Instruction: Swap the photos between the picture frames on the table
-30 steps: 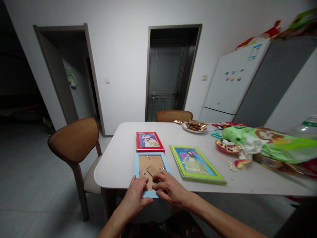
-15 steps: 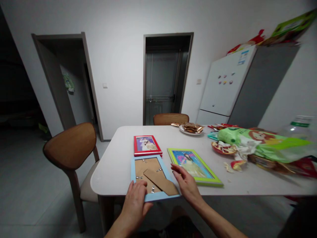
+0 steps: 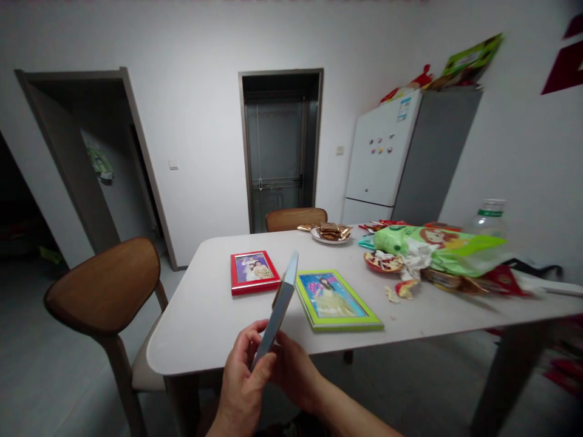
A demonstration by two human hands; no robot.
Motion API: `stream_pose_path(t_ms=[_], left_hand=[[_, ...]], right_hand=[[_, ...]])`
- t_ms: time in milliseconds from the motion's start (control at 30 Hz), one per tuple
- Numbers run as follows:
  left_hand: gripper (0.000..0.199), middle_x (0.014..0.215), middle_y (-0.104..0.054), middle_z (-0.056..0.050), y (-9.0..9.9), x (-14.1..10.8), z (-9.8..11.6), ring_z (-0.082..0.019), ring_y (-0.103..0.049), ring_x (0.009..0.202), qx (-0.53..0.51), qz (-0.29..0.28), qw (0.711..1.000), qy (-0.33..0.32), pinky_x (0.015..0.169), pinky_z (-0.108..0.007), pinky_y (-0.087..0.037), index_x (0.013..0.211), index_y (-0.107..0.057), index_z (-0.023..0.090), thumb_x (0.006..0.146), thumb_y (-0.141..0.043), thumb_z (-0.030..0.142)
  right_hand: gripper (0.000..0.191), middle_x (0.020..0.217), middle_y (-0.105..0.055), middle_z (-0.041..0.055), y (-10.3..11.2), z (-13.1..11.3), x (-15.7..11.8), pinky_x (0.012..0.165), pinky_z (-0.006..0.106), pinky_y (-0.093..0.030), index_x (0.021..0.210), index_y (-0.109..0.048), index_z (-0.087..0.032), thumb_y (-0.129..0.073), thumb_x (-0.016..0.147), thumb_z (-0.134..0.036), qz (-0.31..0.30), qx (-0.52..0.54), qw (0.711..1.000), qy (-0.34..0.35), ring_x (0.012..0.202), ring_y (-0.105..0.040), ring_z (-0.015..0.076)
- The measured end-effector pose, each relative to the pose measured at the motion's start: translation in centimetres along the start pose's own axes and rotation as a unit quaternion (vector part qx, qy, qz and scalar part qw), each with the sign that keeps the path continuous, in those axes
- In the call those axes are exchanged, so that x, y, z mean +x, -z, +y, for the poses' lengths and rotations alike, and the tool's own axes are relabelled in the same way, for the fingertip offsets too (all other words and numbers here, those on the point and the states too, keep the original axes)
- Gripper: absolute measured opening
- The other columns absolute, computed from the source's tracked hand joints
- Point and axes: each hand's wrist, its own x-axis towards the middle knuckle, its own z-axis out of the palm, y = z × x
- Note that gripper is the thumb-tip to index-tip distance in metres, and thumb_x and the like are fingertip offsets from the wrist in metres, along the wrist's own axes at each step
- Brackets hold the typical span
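Note:
A light blue picture frame (image 3: 282, 303) stands on edge in the air over the table's near edge, its narrow side facing me. My left hand (image 3: 246, 370) is closed around its lower end, thumb on the near side. Behind the frame, my right hand (image 3: 296, 370) meets its lower right side; most of those fingers are hidden, though they appear curled against it. Beyond lies a red picture frame (image 3: 234, 282) with a photo of people, face up. To the right, a green picture frame (image 3: 334, 326) lies flat, showing a figure in a pale yellow dress.
On the white table (image 3: 195, 328) stands a plate (image 3: 330, 241) of gold-wrapped packets. Farther right are an opened pomegranate (image 3: 382, 262), peel scraps (image 3: 404, 288), a green plastic bag (image 3: 401, 240) and a clear bottle (image 3: 492, 221). Wooden chairs stand at the left (image 3: 109, 285) and far side (image 3: 296, 218).
The blue frame, earlier lying back side up at the table edge, has been lifted and turned on edge. My right hand has moved left to it. The view has shifted right.

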Motion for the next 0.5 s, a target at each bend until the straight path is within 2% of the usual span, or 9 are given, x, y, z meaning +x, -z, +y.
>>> stream_pose_path(t_ms=[67,133,200,233,300,367,467,500], left_hand=[[0.023,0.113,-0.052,-0.008,-1.4,0.4,0.3,-0.024,-0.050,0.102,-0.058,0.009,0.998,-0.005,0.085,-0.033,-0.041,0.085,-0.048,0.019,0.072,-0.054,0.036],[0.034,0.112,-0.053,-0.008,-2.4,1.2,0.8,-0.023,-0.051,0.102,-0.089,0.021,0.996,-0.009,0.085,-0.033,-0.041,0.095,-0.046,0.019,0.067,-0.060,0.035],[0.046,0.111,-0.054,-0.007,-3.0,2.4,1.4,-0.022,-0.051,0.102,-0.108,0.041,0.993,-0.008,0.087,-0.033,-0.041,0.105,-0.042,0.020,0.065,-0.062,0.031],[0.050,0.111,-0.055,-0.007,-3.2,3.2,1.6,-0.022,-0.051,0.102,-0.116,0.049,0.992,-0.006,0.088,-0.033,-0.040,0.108,-0.040,0.020,0.065,-0.063,0.028],[0.050,0.111,-0.056,-0.007,-3.5,4.7,1.4,-0.021,-0.051,0.103,-0.130,0.047,0.990,0.006,0.091,-0.033,-0.038,0.110,-0.040,0.018,0.065,-0.062,0.025],[0.049,0.109,-0.057,-0.009,-4.3,6.2,0.2,-0.021,-0.053,0.100,-0.147,0.027,0.988,0.025,0.090,-0.034,-0.038,0.110,-0.040,0.016,0.065,-0.060,0.021],[0.047,0.109,-0.057,-0.013,-6.2,7.6,-3.2,-0.021,-0.055,0.097,-0.152,-0.001,0.985,0.082,0.086,-0.033,-0.041,0.111,-0.038,0.013,0.067,-0.054,0.015],[0.045,0.109,-0.057,-0.013,-7.0,7.9,-4.4,-0.020,-0.055,0.098,-0.125,-0.013,0.987,0.099,0.086,-0.032,-0.041,0.112,-0.038,0.013,0.069,-0.051,0.013]], right_hand=[[0.032,0.077,-0.062,0.0057,-0.8,-0.8,-0.1,0.064,0.029,-0.046,0.082,-0.057,-0.017,-0.041,0.076,-0.044,-0.003,0.002,0.999,0.043,0.068,-0.058,0.0158],[0.029,0.080,-0.063,0.0061,-0.7,-2.5,-0.1,0.064,0.029,-0.047,0.081,-0.056,-0.018,-0.041,0.076,-0.042,0.052,-0.032,0.991,0.119,0.070,-0.059,0.0170],[0.028,0.083,-0.064,0.0061,0.4,-5.1,0.0,0.062,0.029,-0.048,0.089,-0.055,-0.019,-0.041,0.075,-0.039,0.120,-0.088,0.972,0.183,0.072,-0.060,0.0183],[0.030,0.085,-0.065,0.0058,1.4,-6.5,0.1,0.061,0.029,-0.048,0.095,-0.054,-0.019,-0.041,0.075,-0.037,0.134,-0.121,0.963,0.201,0.073,-0.060,0.0187],[0.032,0.083,-0.066,0.0056,3.8,-9.5,0.3,0.059,0.030,-0.049,0.100,-0.054,-0.018,-0.040,0.074,-0.032,0.152,-0.191,0.950,0.194,0.070,-0.061,0.0191],[0.030,0.079,-0.067,0.0062,6.7,-12.4,0.7,0.060,0.029,-0.048,0.096,-0.058,-0.017,-0.042,0.073,-0.028,0.180,-0.264,0.932,0.170,0.066,-0.061,0.0190],[0.030,0.079,-0.067,0.0060,11.0,-15.6,1.3,0.058,0.027,-0.047,0.095,-0.060,-0.014,-0.047,0.069,-0.023,0.253,-0.350,0.891,0.141,0.063,-0.061,0.0174],[0.032,0.078,-0.068,0.0054,12.3,-16.3,1.5,0.057,0.026,-0.046,0.096,-0.060,-0.013,-0.049,0.068,-0.022,0.272,-0.388,0.872,0.125,0.062,-0.061,0.0167]])
